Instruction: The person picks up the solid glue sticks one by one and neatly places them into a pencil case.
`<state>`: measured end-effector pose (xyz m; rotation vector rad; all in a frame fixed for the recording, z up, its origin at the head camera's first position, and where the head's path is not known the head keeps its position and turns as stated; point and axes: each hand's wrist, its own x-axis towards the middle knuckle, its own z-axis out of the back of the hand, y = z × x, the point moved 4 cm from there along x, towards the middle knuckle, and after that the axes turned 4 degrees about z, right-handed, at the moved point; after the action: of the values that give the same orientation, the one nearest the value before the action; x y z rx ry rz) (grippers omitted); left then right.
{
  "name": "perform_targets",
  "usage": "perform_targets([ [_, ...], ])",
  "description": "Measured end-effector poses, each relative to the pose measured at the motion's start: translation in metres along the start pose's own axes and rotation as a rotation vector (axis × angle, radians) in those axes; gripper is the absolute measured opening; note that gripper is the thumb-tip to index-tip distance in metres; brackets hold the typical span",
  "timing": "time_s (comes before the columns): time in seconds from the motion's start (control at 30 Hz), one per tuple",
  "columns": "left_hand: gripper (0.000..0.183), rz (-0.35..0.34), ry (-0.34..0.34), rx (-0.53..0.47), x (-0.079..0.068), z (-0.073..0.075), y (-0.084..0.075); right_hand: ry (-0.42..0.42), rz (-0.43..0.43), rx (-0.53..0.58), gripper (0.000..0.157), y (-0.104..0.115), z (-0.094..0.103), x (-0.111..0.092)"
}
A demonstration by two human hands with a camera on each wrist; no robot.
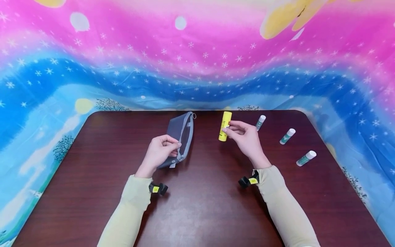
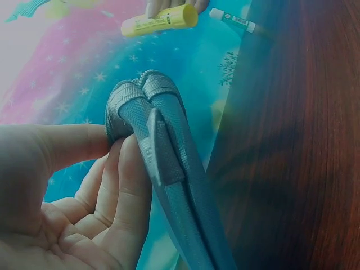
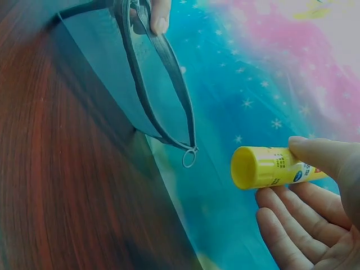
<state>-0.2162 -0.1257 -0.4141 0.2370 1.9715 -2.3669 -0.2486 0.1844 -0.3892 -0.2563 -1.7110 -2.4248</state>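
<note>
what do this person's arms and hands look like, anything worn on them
The left sleeve and right sleeve are long and pale yellow. By each cuff sits a small black device with a yellow label, its marks too small to read. No gloves show on the left hand or right hand.

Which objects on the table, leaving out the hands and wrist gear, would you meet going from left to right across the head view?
Gray pouch → yellow tube → farthest white-capped tube → middle white-capped tube → nearest white-capped tube.
</note>
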Motion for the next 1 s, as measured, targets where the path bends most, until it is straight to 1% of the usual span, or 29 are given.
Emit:
perform_targets([
  [0.23, 0.014, -0.011, 0.002, -0.006, 0.000, -0.001, 0.001, 0.029, 0.006, 0.070, 0.047, 0.005, -0.010, 0.005],
  [0.4, 0.014, -0.009, -0.001, 0.002, 0.001, -0.001, 0.002, 0.057, 0.015, 0.074, 0.047, 0.009, -0.020, 0.008],
  [0.63, 0.016, -0.031, -0.006, 0.008, 0.001, -0.002, 0.002, 0.071, 0.025, 0.077, 0.046, 0.014, -0.032, 0.011],
  [0.77, 0.017, -0.037, -0.007, -0.001, 0.001, -0.002, 0.002, 0.081, 0.011, 0.098, 0.047, 0.014, -0.038, 0.013],
  [1.0, 0.015, -0.038, -0.006, 0.000, 0.002, -0.001, 0.001, 0.100, -0.038, 0.155, 0.048, 0.013, -0.053, 0.018],
])
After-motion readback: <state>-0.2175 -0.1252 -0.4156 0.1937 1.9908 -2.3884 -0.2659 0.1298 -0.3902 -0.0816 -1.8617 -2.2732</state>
